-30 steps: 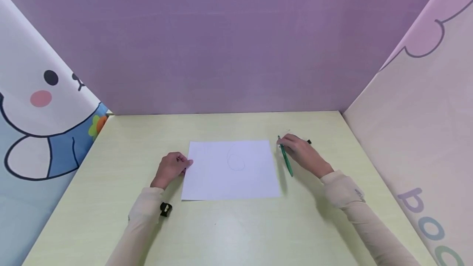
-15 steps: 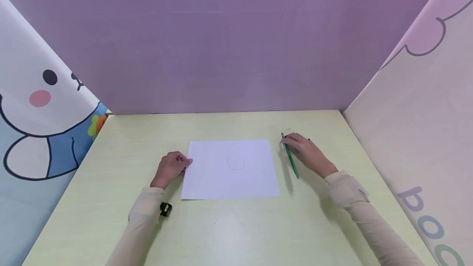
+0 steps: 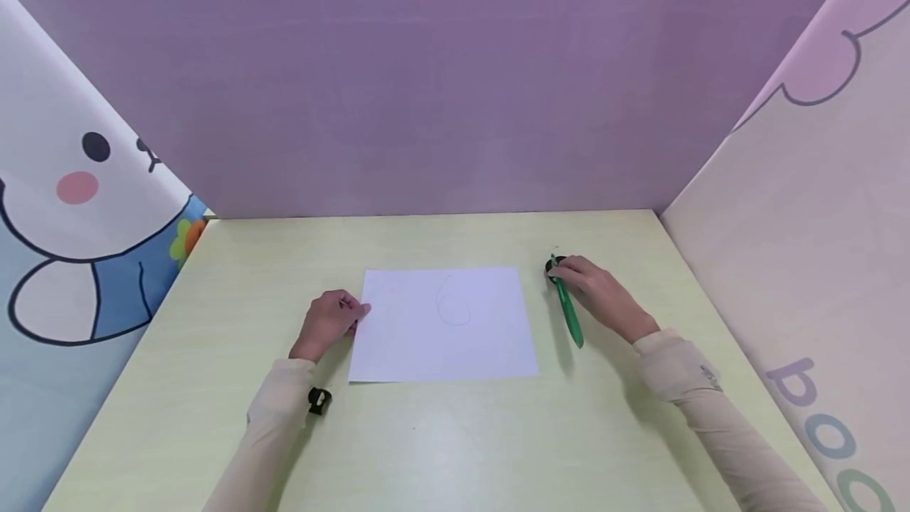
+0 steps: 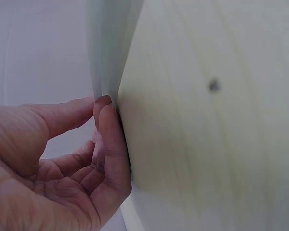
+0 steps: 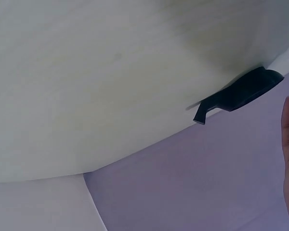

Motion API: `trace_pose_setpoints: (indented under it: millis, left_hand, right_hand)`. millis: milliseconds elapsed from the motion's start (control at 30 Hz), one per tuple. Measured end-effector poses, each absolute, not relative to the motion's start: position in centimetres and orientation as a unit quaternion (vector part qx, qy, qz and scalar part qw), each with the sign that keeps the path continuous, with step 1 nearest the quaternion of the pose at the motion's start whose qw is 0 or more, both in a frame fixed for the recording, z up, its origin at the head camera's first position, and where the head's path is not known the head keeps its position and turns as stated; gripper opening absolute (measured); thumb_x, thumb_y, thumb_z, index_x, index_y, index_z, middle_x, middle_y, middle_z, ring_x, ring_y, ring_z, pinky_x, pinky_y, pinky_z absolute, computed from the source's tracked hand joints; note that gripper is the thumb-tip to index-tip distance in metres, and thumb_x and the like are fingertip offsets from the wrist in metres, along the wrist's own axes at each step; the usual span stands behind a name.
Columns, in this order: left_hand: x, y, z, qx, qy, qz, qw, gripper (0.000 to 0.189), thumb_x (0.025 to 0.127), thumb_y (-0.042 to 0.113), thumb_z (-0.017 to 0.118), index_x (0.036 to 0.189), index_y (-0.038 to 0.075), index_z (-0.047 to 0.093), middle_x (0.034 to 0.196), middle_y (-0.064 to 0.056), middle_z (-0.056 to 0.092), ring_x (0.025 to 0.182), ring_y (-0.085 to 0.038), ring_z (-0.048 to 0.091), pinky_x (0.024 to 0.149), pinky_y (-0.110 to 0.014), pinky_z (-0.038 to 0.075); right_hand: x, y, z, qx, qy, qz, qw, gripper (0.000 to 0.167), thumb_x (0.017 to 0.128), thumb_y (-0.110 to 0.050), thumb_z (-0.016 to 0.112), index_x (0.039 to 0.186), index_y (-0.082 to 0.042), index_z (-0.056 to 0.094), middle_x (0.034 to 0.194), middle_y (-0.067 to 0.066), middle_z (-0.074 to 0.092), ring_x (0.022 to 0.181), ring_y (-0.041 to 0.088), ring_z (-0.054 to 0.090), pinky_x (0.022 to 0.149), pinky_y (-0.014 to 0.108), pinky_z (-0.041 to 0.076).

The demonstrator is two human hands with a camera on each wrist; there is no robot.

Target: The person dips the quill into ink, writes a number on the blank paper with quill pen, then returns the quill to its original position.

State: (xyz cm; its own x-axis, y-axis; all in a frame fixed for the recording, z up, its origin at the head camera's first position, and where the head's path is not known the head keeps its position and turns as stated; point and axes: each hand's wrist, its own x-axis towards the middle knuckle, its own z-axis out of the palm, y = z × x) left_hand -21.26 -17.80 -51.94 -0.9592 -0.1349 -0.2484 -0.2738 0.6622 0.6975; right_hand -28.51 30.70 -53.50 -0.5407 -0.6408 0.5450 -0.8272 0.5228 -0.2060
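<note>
A white sheet of paper (image 3: 412, 346) lies on the table, with a faint curved line like a 6 drawn on it. My left hand (image 3: 329, 324) pinches the paper's left edge between thumb and fingertip; in the left wrist view that edge (image 4: 111, 43) stands up from the table. Right of the paper, my right hand (image 3: 599, 295) holds a slender green pen (image 3: 569, 314), its thicker end pointing down toward me. By those fingertips shows a small black object (image 3: 550, 267), partly hidden behind the hand. The right wrist view shows this black object (image 5: 248, 91) with a short tail, on the table.
The pale wood table (image 3: 441, 449) meets a purple wall (image 3: 441, 101) at the back. Printed panels stand at both sides, a cartoon animal (image 3: 78, 259) on the left one. A dark speck (image 4: 214, 85) marks the tabletop near the left hand.
My right hand has shifted a little to the right with the green pen, uncovering the left end of the black object. The left hand and paper have stayed put.
</note>
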Motion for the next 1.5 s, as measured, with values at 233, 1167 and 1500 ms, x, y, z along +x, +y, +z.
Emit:
trace_pose_setpoints:
  millis: [233,1167,1500]
  left_hand:
    - [-21.5,-17.8,-52.0,-0.108,0.908,0.395,0.089,0.028,0.101,0.025,0.069,0.107,-0.003,0.068,0.089,-0.012,0.070,0.072,-0.017,0.067,0.067,-0.029,0.052]
    - [-21.0,-18.0,-51.9,-0.108,0.901,0.410,0.092,0.030,0.101,0.024,0.068,0.109,-0.004,0.068,0.093,-0.014,0.071,0.075,-0.018,0.069,0.068,-0.029,0.055]
    - [-21.2,-18.1,-51.9,-0.106,0.896,0.421,0.094,0.028,0.102,0.023,0.068,0.109,-0.004,0.068,0.092,-0.013,0.069,0.075,-0.017,0.068,0.069,-0.030,0.058]
  right_hand:
    - [-28.5,31.6,-53.6,0.429,-0.852,0.220,0.204,0.034,0.082,0.016,0.079,0.113,0.002,0.075,0.114,0.017,0.068,0.104,0.034,0.069,0.086,0.044,0.060]
    - [-28.4,34.9,-54.2,0.428,-0.856,0.198,0.211,0.042,0.079,0.019,0.078,0.118,0.003,0.071,0.110,0.017,0.067,0.098,0.029,0.067,0.081,0.038,0.058]
    - [-28.7,36.4,-54.5,0.427,-0.868,0.159,0.198,0.040,0.080,0.016,0.079,0.116,0.003,0.071,0.110,0.019,0.066,0.101,0.032,0.068,0.082,0.041,0.061]
